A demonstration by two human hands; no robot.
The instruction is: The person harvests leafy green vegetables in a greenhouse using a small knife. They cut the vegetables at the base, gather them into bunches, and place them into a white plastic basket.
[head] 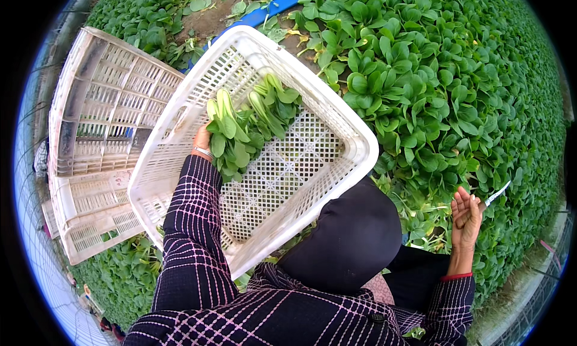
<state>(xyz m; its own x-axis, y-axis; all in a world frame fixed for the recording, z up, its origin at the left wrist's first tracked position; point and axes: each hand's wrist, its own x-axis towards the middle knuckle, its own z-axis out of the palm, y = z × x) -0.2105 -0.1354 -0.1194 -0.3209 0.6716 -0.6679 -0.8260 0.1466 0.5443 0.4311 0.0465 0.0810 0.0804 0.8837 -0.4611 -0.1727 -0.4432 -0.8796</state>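
A white plastic crate [288, 165] with lattice walls and floor stands tilted in the view, left of my knees. Inside it, at the upper left, my left hand [203, 137] is at a bunch of leafy greens [232, 141] with pale green stems; the leaves hide its fingertips. Another bunch of greens [270, 104] lies beside it, stems towards the crate's far corner. Out at the right, my right hand [466, 215] is palm up over the plants, its fingers bent around a small knife [496, 196] whose blade points up and right.
More white plastic crates [112, 102] lie left of the held crate. Dense leafy green plants [432, 84] grow on the right and beyond. A blue strip [270, 10] runs over bare soil [216, 19] behind the crate. Cut leaves litter the ground near my knee.
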